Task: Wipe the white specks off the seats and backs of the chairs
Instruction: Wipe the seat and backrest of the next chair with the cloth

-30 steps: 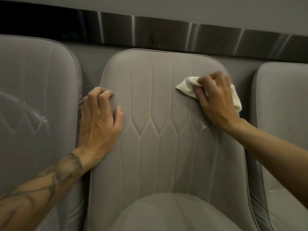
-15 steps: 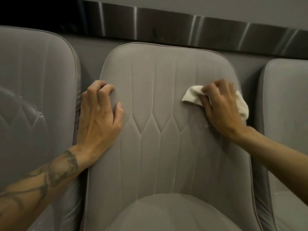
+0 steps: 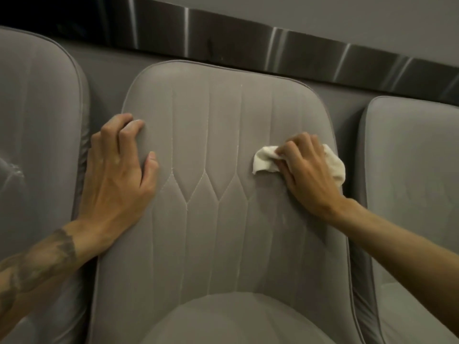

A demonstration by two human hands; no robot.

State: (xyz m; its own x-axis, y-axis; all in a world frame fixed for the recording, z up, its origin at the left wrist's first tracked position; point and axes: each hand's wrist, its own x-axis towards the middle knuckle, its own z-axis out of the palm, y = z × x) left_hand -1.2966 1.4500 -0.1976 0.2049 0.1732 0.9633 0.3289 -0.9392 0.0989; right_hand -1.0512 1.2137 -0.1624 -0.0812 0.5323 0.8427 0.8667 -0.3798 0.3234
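A grey upholstered chair [image 3: 211, 219] with stitched panels fills the middle of the view. Its seat [image 3: 236, 321] shows at the bottom. My left hand [image 3: 116, 175] grips the left edge of the chair's back, fingers curled over the rim and thumb on the front. My right hand [image 3: 308, 175] holds a crumpled white cloth [image 3: 264, 161] pressed against the right side of the back, about halfway up. Faint white marks run along the stitching seams near the middle.
A second grey chair [image 3: 37, 145] stands close on the left, a third [image 3: 412, 182] close on the right. Behind them runs a grey wall with a dark metal strip [image 3: 273, 43]. Narrow dark gaps separate the chairs.
My right hand has slid the cloth down the right side of the chair's back, from near the top to mid-height. My left hand has kept its grip on the left edge.
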